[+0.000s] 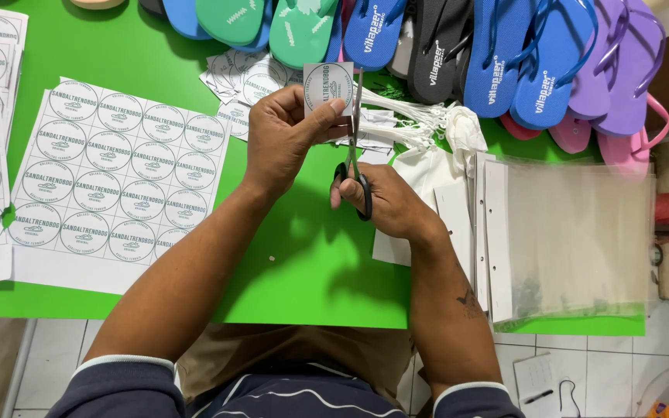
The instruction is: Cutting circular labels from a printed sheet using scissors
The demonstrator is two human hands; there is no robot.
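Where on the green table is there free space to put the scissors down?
Bare green table lies under the forearms, between the sticker sheet and the clear bags. The far edge is crowded with flip-flops and cut stickers.

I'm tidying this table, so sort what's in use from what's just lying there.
In use:
left hand pinching a cut label square
right hand working the scissors

Lying about:
uncut sheet of round labels
pile of cut labels
flip-flops along the far edge
clear bags
white string bundle
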